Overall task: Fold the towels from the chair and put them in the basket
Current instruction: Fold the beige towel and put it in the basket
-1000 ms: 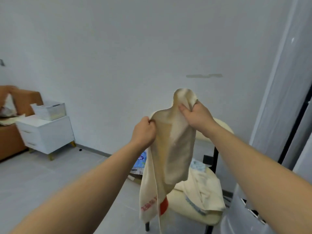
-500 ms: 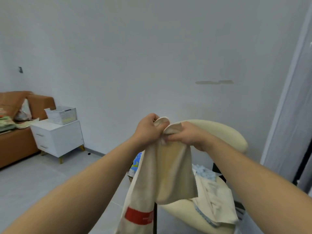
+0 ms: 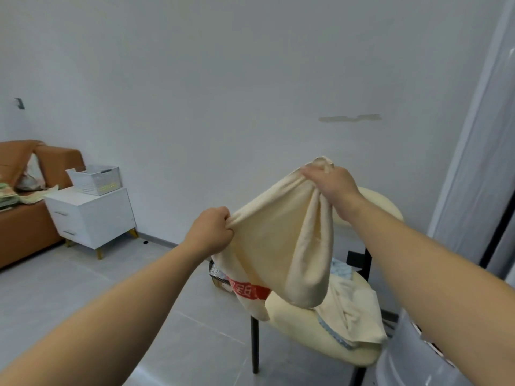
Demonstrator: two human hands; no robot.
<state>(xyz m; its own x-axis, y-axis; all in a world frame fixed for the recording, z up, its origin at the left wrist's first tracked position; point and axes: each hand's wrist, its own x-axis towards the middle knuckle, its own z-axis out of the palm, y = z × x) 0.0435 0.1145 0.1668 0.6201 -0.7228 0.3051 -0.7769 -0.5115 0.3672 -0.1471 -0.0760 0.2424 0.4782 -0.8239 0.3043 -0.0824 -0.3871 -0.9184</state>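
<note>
Both my forearms reach out ahead. My left hand point(image 3: 211, 232) is lower, fingers curled tight into a fist round 1 edge of the cream towel point(image 3: 273, 240). My right hand point(image 3: 331, 185) is higher and further out, fingers and thumb bunching the other end, a bit of cloth poking up above the knuckles. The towel is stretched on a slant between the 2 hands, up in the air over the chair. A long doubled fold hangs down from my right hand, and the lower end with the red printed band point(image 3: 250, 291) dangles across the seat's front left edge.

Below it is the cream padded chair point(image 3: 295, 319) on black legs. More pale towels point(image 3: 354, 310) lie heaped on the right side of the seat, 1 with a blue trim spilling over the front edge.

Further off to the left, against the wall, stands a white 2-drawer nightstand point(image 3: 92, 218). The white slatted basket point(image 3: 94, 179) sits on its top, well apart from the chair. Beside that is an orange sofa point(image 3: 25, 227).
</note>
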